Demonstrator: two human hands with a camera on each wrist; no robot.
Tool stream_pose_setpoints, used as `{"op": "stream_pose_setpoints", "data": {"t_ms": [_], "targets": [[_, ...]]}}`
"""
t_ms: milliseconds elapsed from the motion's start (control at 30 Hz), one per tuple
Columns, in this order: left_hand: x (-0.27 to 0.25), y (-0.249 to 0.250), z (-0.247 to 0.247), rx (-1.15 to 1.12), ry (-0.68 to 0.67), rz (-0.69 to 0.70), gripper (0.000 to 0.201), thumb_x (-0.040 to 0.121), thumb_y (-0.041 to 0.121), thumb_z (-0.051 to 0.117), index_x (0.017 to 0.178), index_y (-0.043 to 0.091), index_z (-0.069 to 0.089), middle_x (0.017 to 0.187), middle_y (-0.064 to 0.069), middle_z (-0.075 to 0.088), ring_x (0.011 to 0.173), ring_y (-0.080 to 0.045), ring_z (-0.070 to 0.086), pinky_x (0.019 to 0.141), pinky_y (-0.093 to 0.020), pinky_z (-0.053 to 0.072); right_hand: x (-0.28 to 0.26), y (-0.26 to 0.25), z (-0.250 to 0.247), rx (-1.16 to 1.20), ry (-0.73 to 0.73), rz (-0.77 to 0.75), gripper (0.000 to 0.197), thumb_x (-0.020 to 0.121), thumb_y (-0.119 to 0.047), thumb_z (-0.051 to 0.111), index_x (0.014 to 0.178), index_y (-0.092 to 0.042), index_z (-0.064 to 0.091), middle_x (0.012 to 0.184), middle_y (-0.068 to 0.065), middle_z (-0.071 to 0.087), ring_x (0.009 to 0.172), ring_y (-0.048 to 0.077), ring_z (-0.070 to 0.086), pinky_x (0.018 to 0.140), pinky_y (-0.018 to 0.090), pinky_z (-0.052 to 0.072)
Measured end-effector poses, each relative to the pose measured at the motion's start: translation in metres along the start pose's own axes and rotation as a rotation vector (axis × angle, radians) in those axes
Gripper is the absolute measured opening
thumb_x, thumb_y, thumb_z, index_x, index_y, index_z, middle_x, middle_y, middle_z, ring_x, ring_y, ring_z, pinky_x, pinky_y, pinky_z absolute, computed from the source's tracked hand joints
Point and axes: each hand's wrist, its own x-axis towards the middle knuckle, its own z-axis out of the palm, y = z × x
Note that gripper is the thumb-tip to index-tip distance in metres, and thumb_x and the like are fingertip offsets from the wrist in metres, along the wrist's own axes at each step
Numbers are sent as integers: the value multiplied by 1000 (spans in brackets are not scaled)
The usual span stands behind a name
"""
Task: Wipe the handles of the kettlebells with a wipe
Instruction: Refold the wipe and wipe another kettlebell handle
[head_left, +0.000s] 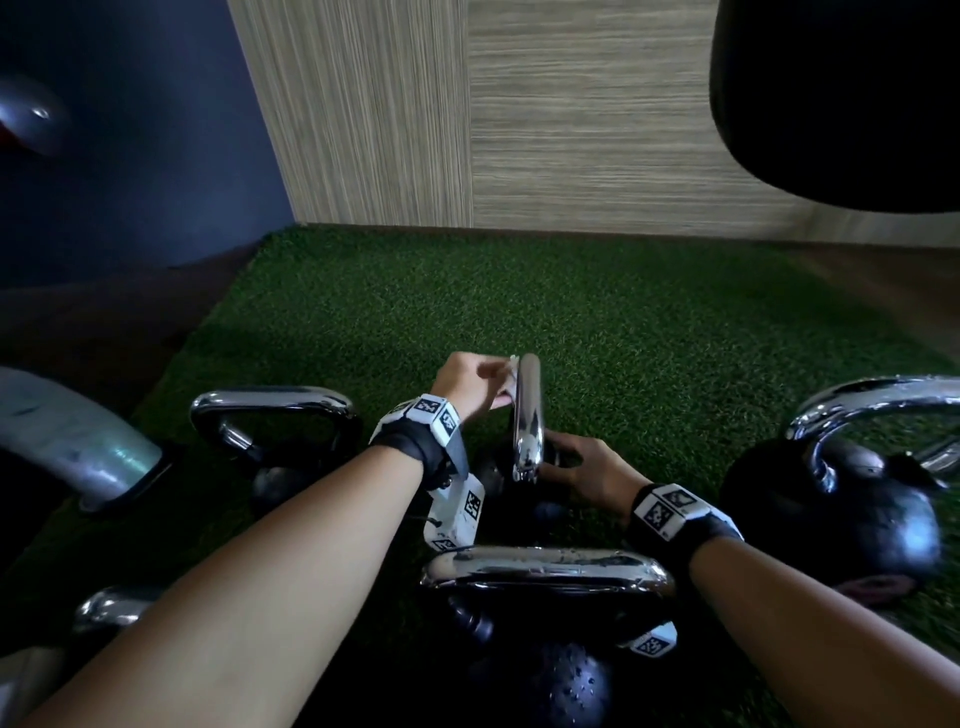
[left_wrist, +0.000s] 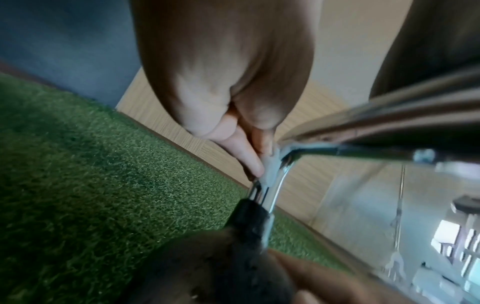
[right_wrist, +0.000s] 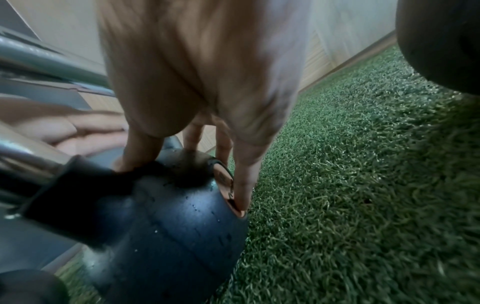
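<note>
A black kettlebell (right_wrist: 176, 216) stands on the green turf in the middle of the head view, its chrome handle (head_left: 528, 410) seen end-on. My left hand (head_left: 475, 382) pinches a small white wipe (left_wrist: 270, 167) against the far upper corner of that handle (left_wrist: 281, 179); the wipe (head_left: 511, 364) shows as a white sliver beside the chrome. My right hand (head_left: 584, 467) rests on the black ball, thumb and fingers (right_wrist: 242, 185) spread over its top and side. Water drops dot the ball.
More chrome-handled kettlebells stand close by: one to the left (head_left: 275, 421), one nearest me (head_left: 545, 571), one to the right (head_left: 841, 493). A grey metal tube (head_left: 78, 452) lies far left. A black bag (head_left: 841, 104) hangs top right. Open turf (head_left: 519, 301) runs ahead to the wood-panelled wall (head_left: 571, 130).
</note>
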Motion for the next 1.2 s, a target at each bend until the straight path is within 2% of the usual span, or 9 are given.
{"op": "stream_pose_setpoints", "data": {"t_ms": [100,300,367,433,500,600,867,1100,1200], "targets": [[-6,1,-7,-77,2,57,24,93,-2,67,115,1,72,104,-14,74,85,-16,75,73,-23,62,-1,0,2,-6,15,8,45,89,-31,76,133,-31,65,89,-14,71,70,-9,64,62,9,46],[-10,5,-19,123,-26,124,33,78,24,85,110,18,78,108,1,78,106,-17,72,103,-37,53,1,2,-2,-45,10,15,50,76,-55,79,122,-38,70,102,-5,77,92,11,72,82,35,60],[-12,10,-20,53,-42,66,29,77,17,83,106,11,78,106,-9,78,100,-22,74,99,-40,57,3,3,1,-44,19,21,62,67,-62,79,122,-36,70,108,-6,76,101,13,72,88,37,60],[-17,12,-22,-70,-107,-4,16,86,-2,74,102,-1,72,103,-19,75,86,-22,75,87,-34,62,3,1,2,-42,26,18,46,77,-45,83,120,-33,68,113,-4,75,108,17,70,93,38,58],[-27,15,-26,-85,-229,-62,9,89,-7,67,97,-2,68,94,-16,74,75,-16,76,71,-23,63,2,1,2,-23,22,30,37,85,-28,80,119,-31,66,114,1,74,107,20,70,89,37,58],[-36,15,-34,-52,-350,-79,11,90,-7,65,95,3,66,91,-10,74,77,-13,75,71,-22,62,4,4,1,2,17,69,43,85,-27,80,125,-22,65,115,7,74,105,24,70,85,41,57],[-58,-9,-36,-94,-371,-29,14,86,-8,69,96,2,66,88,-12,76,79,-16,76,71,-28,64,9,10,-1,-67,12,35,81,45,-77,79,112,-34,61,116,2,72,112,23,68,101,49,53],[-79,-27,-41,9,-348,102,19,80,-10,75,91,4,70,83,-7,78,78,-15,75,73,-28,64,7,5,-4,-99,-14,36,86,50,-77,77,119,-30,60,120,0,70,112,20,68,99,49,55],[-85,-34,-44,172,-358,212,20,77,-3,81,94,6,75,89,-6,79,81,-11,74,73,-20,59,3,-1,-3,-103,-15,58,64,72,-52,83,124,-24,59,122,2,69,113,20,67,101,49,54]]}}
